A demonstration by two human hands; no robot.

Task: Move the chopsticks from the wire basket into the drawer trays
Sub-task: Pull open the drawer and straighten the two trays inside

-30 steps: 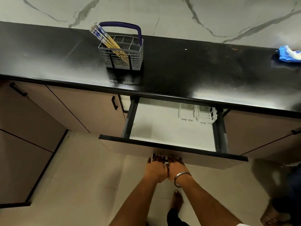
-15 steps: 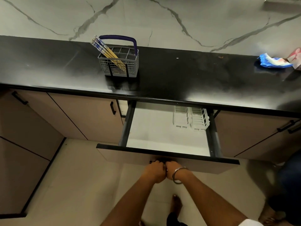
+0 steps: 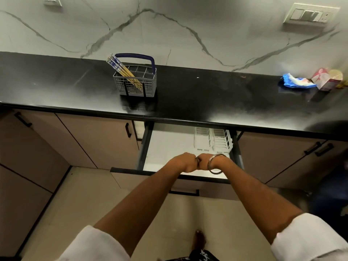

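A marble-veined wall with a switch plate (image 3: pixel 311 15) backs a long black table (image 3: pixel 207 95) above beige cabinet doors and a pale tiled floor. This is the head view, the only one given.

The wire basket (image 3: pixel 136 82) stands upright on the table, left of the open drawer (image 3: pixel 169 147) and well behind it. The chopsticks (image 3: pixel 122 71) lean out of the basket's left side, patterned ends up, which should make them easy to pinch from above. None has yet reached the drawer.

The drawer stands pulled out below the table edge; the white trays (image 3: pixel 213 141) sit at its back right corner, partly under the table's lip, so it likely needs to stay fully out for access.

Over the drawer's front part, the left hand (image 3: pixel 183 162) and the right hand (image 3: pixel 204 161) meet knuckle to knuckle, both with fingers curled in, apparently holding nothing. A metal bangle (image 3: pixel 215 163) circles the right wrist.

Far right of the basket lie a blue wrapper (image 3: pixel 295 82) and small cartons (image 3: pixel 325 79).
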